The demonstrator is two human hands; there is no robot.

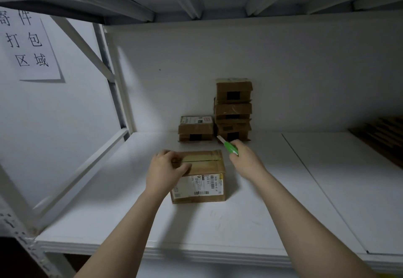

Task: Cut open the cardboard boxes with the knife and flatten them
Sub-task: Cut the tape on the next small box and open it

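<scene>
A small brown cardboard box (202,168), sealed on top with tan tape and carrying a white shipping label on its near side, stands on the white shelf board (218,223), a little left of the middle. The left hand (168,172) lies over the top left corner of this box; its fingers are bent onto the taped top and the thumb lies along the upper front edge, so the hand holds the box. A dark line runs along the tape on the top. The right hand (245,157) is just beside the box, at its far right corner and not touching it, and its fingers are closed around a green utility knife (229,145). The pale front end of the knife points up and to the left, away from the person. Behind, against the white wall (283,70), there is a stack of three brown cardboard boxes (233,109), and a single brown box (195,128) with a label on top stands just left of the stack. At the far right edge lie flat brown cardboard pieces (383,133). A white paper sign (28,44) with black characters hangs on the left.
</scene>
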